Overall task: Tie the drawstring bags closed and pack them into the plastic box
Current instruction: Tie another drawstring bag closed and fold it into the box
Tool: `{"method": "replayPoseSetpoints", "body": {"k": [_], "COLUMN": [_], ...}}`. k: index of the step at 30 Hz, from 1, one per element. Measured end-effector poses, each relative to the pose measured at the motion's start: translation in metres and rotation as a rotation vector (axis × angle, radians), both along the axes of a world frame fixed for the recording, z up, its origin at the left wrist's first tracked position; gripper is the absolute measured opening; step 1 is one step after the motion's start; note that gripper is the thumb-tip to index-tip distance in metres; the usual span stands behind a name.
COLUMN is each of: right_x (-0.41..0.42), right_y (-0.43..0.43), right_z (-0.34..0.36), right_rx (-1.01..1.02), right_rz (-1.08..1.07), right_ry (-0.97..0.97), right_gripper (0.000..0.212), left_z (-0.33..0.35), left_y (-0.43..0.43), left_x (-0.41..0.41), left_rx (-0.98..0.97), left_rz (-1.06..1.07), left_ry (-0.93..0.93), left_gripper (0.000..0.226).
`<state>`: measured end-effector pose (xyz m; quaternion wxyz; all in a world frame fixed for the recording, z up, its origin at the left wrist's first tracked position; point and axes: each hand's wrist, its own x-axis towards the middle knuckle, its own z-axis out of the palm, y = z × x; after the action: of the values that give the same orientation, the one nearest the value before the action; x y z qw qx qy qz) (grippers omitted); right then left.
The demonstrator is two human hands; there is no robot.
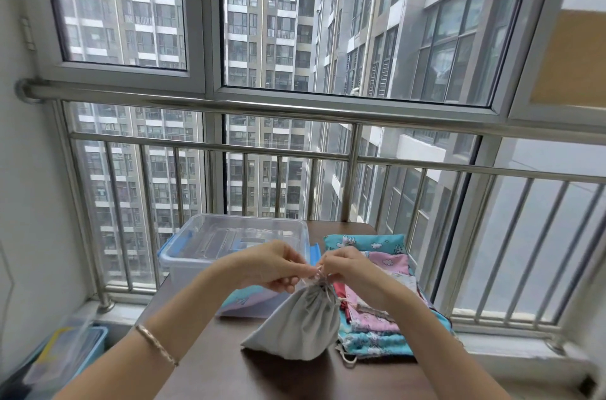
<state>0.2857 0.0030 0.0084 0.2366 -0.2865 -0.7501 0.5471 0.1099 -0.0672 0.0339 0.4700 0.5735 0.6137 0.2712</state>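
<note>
While the grey drawstring bag stood with its base on the dark table, the left hand and right hand met above its gathered neck, each pinching the cord with curled fingers. The clear plastic box sat behind them, partly hidden by the left hand; a stack of patterned bags lay just right of the grey one

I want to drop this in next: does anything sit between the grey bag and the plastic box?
Nothing visible does. The grey bag sits just in front of the plastic box; only the left hand, pinching its drawstring, crosses the gap. The box looks open-topped.
</note>
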Motion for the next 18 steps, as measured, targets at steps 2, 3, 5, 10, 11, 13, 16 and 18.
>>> {"method": "replayPoseSetpoints", "body": {"k": [2,3,5,10,11,13,16,18], "right_x": [-0.002,-0.002,-0.001,0.004,0.004,0.005,0.005,0.005], "right_y": [0.000,0.000,0.000,0.002,0.003,0.003,0.002,0.000], "right_z": [-0.003,-0.004,-0.005,-0.009,-0.011,-0.012,-0.013,-0.013], "right_rx": [-0.157,-0.189,-0.151,0.107,0.160,0.263,0.334,0.349], "right_rz": [0.025,0.032,0.016,-0.079,-0.101,-0.134,-0.143,-0.148], "right_ry": [0.064,0.081,0.074,0.074,0.084,0.077,0.060,0.066], "right_gripper": [0.009,0.007,0.012,0.008,0.018,0.018,0.005,0.006], "left_z": [-0.001,-0.002,-0.004,-0.012,-0.013,-0.013,-0.012,-0.012], "left_y": [0.001,0.001,0.002,0.006,0.007,0.008,0.009,0.009], "left_x": [0.002,0.002,0.003,0.002,0.002,0.002,0.002,0.002], "left_rx": [0.127,0.167,0.218,0.175,0.135,0.053,-0.041,-0.065], "left_rz": [-0.004,-0.009,0.009,0.152,0.175,0.196,0.194,0.193], "left_ry": [0.067,0.093,0.127,-0.047,-0.119,-0.261,-0.368,-0.387], "left_gripper": [0.016,0.014,0.013,0.022,0.023,0.021,0.012,0.012]}}
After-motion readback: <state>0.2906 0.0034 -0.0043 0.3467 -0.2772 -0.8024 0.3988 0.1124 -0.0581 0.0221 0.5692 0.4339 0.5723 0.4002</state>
